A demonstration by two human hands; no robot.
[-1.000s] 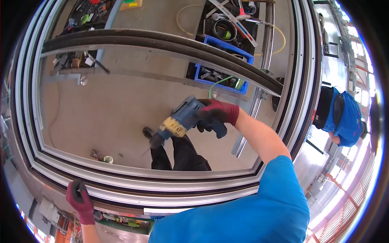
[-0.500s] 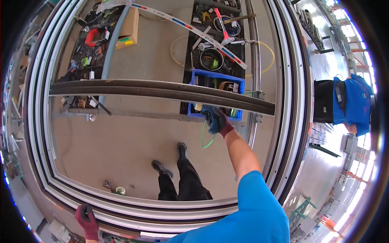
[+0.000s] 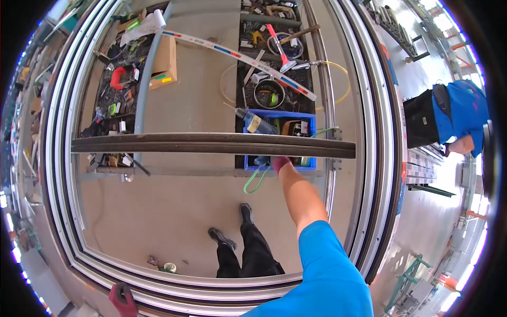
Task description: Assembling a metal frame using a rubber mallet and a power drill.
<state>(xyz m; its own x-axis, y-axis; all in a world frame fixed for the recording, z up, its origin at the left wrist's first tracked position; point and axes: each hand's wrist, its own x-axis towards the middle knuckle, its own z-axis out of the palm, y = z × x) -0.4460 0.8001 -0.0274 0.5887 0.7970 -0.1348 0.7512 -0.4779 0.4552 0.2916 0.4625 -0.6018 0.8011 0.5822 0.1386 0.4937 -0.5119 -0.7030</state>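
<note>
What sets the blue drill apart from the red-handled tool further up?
The drill is bulkier, blue with a yellowish band; the red-handled tool is slimmer. The dark crossbar hides part of the drill, while the red-handled tool shows clear of it. The right hand is close to the drill but away from the red-handled tool. Both slant.

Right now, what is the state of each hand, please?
Left hand: at the frame's edge; grip cannot be told.
Right hand: by the drill, mostly hidden by crossbar; grip unclear.
</note>
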